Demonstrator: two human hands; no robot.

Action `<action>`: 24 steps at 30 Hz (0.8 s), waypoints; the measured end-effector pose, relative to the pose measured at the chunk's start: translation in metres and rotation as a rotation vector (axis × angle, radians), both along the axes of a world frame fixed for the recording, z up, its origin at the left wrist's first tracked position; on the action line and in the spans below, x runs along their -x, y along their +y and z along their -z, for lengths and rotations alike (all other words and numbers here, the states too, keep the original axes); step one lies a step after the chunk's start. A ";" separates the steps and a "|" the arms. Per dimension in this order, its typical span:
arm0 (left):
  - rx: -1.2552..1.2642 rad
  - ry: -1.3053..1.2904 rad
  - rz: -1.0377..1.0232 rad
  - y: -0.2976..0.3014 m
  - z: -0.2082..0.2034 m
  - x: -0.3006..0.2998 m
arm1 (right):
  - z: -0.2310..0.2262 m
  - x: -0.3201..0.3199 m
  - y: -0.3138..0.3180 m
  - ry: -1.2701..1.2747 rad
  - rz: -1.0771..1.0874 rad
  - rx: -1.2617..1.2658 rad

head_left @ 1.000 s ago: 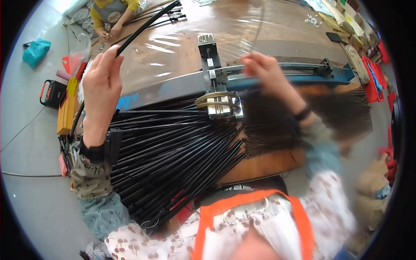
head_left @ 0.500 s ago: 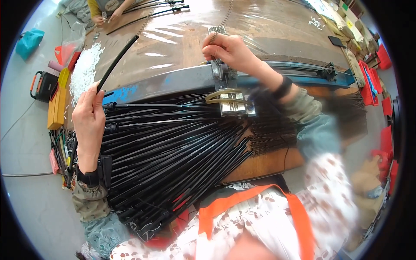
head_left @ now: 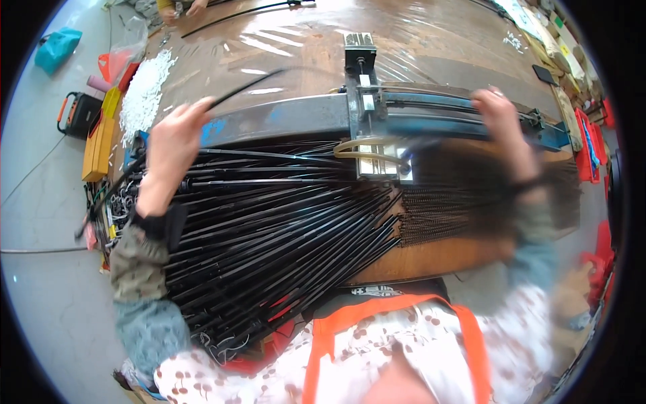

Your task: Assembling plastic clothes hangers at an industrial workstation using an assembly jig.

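My left hand (head_left: 176, 145) is closed around a thin black rod (head_left: 247, 83) that slants up to the right over the metal beam; the rod's far end thins into a faint, blurred line. Smeared by motion, my right hand (head_left: 499, 120) is above the right part of the beam's rail (head_left: 437, 108); whether it holds anything is not visible. Between my hands stands a metal clamping device (head_left: 367, 101) with a pale looped tube (head_left: 350, 147). Below it many black rods (head_left: 269, 236) fan out side by side, with dark coil springs (head_left: 431, 215) at their right ends.
A heap of small white pieces (head_left: 147, 91) lies on the table at left, near a yellow box (head_left: 99, 148). A dark phone-like slab (head_left: 544, 74) and red bins (head_left: 587, 145) are at right. A co-worker's hand (head_left: 196, 8) shows at the top left.
My right hand has moved right and down from the device; the spring it pinched no longer shows there. My left hand has shifted right, and its rod now leans lower. The view has shifted slightly.
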State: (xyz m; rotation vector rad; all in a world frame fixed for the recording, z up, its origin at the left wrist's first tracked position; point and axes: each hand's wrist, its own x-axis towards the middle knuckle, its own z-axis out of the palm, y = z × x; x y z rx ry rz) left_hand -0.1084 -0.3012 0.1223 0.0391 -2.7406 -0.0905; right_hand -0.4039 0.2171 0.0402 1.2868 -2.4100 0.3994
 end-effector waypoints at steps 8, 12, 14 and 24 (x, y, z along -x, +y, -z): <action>-0.063 -0.076 0.339 0.095 0.072 0.120 | 0.017 0.019 0.102 0.094 0.182 -0.131; -0.162 -0.232 0.208 0.100 0.070 0.116 | 0.027 0.012 0.084 0.086 0.163 0.055; -0.189 -0.243 0.196 0.100 0.074 0.116 | 0.028 0.016 0.081 0.047 0.186 0.065; -0.335 0.056 0.242 0.101 0.089 0.113 | 0.032 0.011 0.088 0.085 0.196 0.023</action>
